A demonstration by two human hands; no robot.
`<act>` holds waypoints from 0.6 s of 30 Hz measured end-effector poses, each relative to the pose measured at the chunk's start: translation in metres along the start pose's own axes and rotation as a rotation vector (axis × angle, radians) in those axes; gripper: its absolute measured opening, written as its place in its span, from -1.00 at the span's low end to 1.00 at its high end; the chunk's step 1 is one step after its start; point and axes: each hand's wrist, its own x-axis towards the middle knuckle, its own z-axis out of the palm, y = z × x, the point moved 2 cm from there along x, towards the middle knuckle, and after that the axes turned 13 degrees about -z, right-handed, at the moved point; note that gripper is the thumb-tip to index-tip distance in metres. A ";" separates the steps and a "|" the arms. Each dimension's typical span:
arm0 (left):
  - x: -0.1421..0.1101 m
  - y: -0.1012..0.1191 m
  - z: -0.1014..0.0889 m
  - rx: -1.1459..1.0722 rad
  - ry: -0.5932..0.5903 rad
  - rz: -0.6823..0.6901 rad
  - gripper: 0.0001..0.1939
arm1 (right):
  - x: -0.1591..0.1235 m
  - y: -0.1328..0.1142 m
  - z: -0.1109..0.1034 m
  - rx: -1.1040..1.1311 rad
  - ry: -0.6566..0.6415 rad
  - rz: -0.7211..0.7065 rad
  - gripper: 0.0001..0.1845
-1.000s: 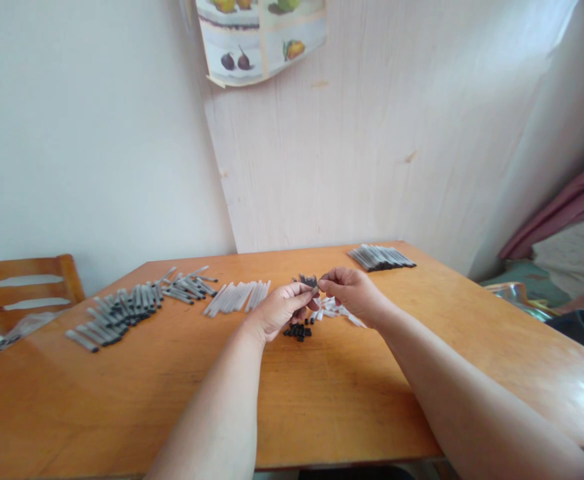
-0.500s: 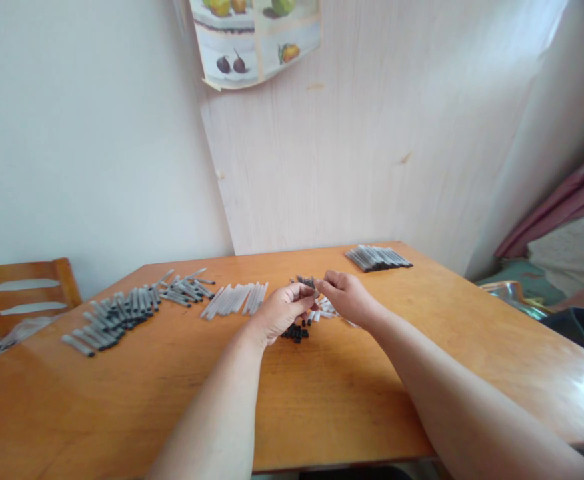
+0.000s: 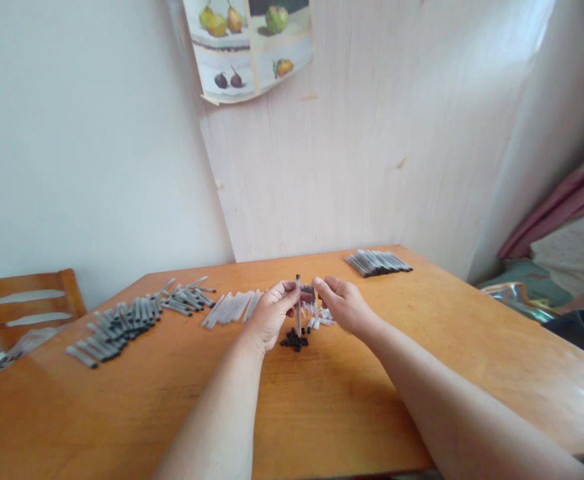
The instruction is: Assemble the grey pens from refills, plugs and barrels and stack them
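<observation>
My left hand (image 3: 273, 310) is closed on a slim pen (image 3: 299, 308), pinched between thumb and fingers. The pen stands upright, with a black end on top and a pale barrel below. Close to its right, my right hand (image 3: 343, 303) has its fingers curled in and its thumb on top; what it grips, if anything, is hidden. Between the two hands shows a small dark grey piece (image 3: 309, 293), and I cannot tell which hand bears it. Below them lies a little heap of black caps (image 3: 295, 340), with short white pieces (image 3: 317, 320) beside it.
On the wooden table (image 3: 322, 413), pale tubes (image 3: 229, 309) lie in a row left of my hands. Farther left spread many black-ended pens (image 3: 122, 327). A neat stack of pens (image 3: 378, 262) lies at the back right. A chair (image 3: 27, 300) stands at the left.
The pen now stands upright in my left hand, where it did not show before. My right hand has shifted slightly away from the left. The view has tipped up a little.
</observation>
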 end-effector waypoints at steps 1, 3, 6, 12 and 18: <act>0.001 0.000 -0.002 -0.034 0.019 0.012 -0.71 | -0.002 -0.001 0.003 -0.010 -0.016 0.002 -0.45; 0.002 0.000 -0.004 -0.108 0.042 0.042 -0.72 | -0.006 -0.003 0.012 -0.010 -0.063 -0.004 -0.52; 0.002 0.002 -0.005 -0.197 0.068 0.077 -0.70 | -0.011 -0.005 0.023 0.009 -0.123 -0.027 -0.64; 0.000 0.007 -0.006 -0.253 0.085 0.082 -0.66 | -0.013 -0.006 0.026 -0.029 -0.102 -0.022 -0.79; 0.000 0.012 -0.017 -0.324 0.213 0.133 -0.64 | -0.013 -0.013 0.021 -0.152 -0.133 -0.026 -0.83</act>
